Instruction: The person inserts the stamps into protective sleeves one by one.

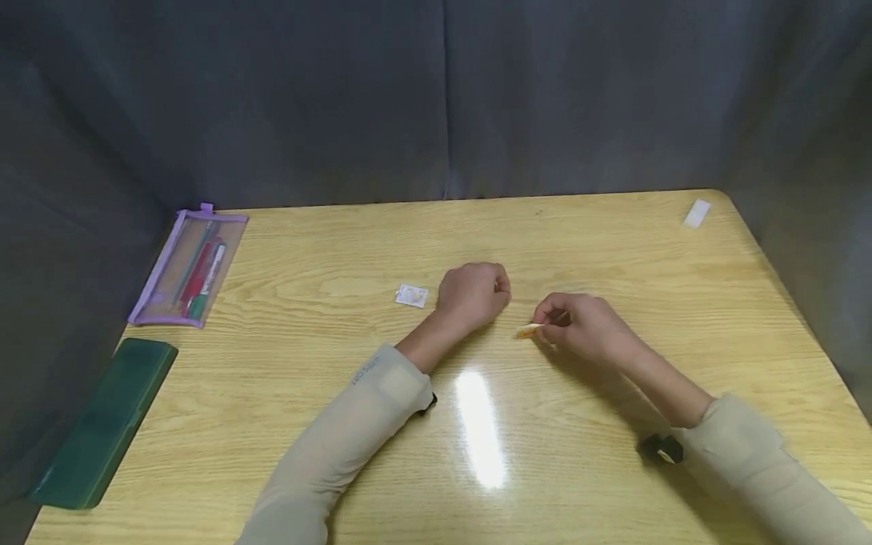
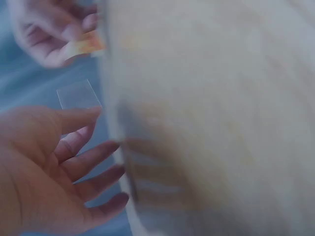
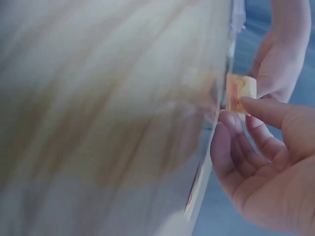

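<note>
In the head view my right hand (image 1: 579, 325) pinches a small orange-and-yellow printed piece (image 1: 527, 331) between thumb and fingers, just above the table. The right wrist view shows this flat piece (image 3: 238, 91) with the thumb on its face. Left of it is my left hand (image 1: 474, 294), seen mostly from the back. In the left wrist view the thumb and forefinger of the left hand (image 2: 54, 162) pinch a thin clear rectangular sheet (image 2: 78, 93); the other fingers are spread loosely. The hands are apart.
A small white printed packet (image 1: 412, 296) lies left of the left hand. A purple-edged mesh pouch with pens (image 1: 155, 303) and a dark green case (image 1: 102, 424) lie along the left edge. A white rectangular block (image 1: 696, 213) is at the far right corner.
</note>
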A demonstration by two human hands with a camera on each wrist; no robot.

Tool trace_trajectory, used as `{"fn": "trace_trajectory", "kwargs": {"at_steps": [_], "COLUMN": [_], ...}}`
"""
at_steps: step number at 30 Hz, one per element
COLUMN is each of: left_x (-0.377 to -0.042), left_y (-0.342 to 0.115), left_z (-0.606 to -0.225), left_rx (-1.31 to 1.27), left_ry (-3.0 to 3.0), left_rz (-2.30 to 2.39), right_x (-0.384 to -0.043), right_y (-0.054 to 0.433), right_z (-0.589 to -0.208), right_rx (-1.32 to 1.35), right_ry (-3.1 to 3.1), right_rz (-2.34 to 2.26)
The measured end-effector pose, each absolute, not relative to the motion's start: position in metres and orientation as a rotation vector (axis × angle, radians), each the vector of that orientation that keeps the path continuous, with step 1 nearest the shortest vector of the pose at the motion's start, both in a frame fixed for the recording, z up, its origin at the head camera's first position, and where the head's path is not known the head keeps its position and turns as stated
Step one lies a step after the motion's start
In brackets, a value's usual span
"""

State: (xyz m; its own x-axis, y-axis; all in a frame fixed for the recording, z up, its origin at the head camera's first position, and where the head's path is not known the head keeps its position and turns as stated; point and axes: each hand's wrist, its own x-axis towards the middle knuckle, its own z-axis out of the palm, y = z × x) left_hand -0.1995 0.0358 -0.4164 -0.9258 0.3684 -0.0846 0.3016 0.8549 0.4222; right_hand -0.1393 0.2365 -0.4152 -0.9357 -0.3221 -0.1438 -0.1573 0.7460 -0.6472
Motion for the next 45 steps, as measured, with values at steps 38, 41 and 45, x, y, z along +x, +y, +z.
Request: {"fn": "trace_trajectory", "kwargs": {"at_steps": [38,41,45], "left_x": [-0.173,-0.173,-0.171], "left_y": [-0.051,-0.051,-0.05], "left_z": [-0.413,-0.414,-0.416], "left_rx": [0.108,0.114,0.127], "left_ry": [1.939,1.959,2.0], "left_rz": [1.857,1.859,1.846], "right_x": [-0.161,-0.161,-0.161], "right_y": [0.209,0.21,0.211], "right_z": [-0.398,-0.399,-0.399], "right_rx": [-0.08,-0.047,0.005], "right_ry": [2.278,2.274,2.265], "right_rz": [-1.642,-1.665,-1.669]}}
